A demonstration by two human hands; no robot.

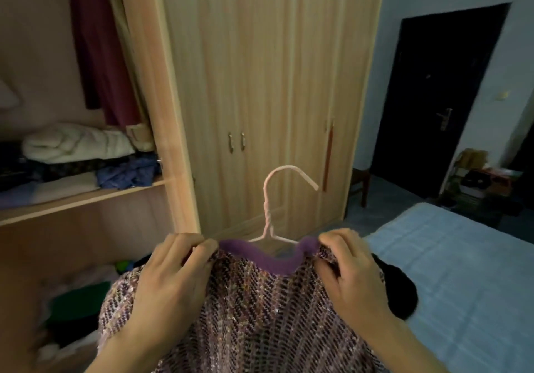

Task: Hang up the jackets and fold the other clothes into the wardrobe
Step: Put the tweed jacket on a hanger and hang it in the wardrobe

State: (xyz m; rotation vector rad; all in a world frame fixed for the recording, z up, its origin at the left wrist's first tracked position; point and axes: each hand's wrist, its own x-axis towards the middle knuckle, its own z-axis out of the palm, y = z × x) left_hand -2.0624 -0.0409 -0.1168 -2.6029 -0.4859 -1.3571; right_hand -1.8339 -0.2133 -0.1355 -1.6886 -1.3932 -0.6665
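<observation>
we stand in a dim bedroom, in front of a light wooden wardrobe (pixel 260 84). its middle doors are closed, and the left part is open. inside the open part, dark red clothes (pixel 101 55) hang down, and on the shelf (pixel 86 196) lie a cream folded blanket (pixel 78 144) and some blue cloth (pixel 130 170). lower in the wardrobe there are more clothes, blurred, one of them green (pixel 78 300). on the right is a bed (pixel 462 271) with a pale blue cover, and behind it a black door (pixel 442 98) in a white wall.

the jacket (pixel 260 315) is low in the middle, before the wardrobe. it is a sparkling knit in pink and purple tones, with a plain purple collar (pixel 277 263). a pale pink wire hanger (pixel 274 213) is inside the neck opening; its hook rises upright above the collar, and its arms go under the fabric.

our left hand (pixel 170 280) grips the left shoulder of the jacket with curled fingers, pinching the fabric near the collar. our right hand (pixel 352 274) grips the right shoulder in the same way. both hands are closed on the cloth.
</observation>
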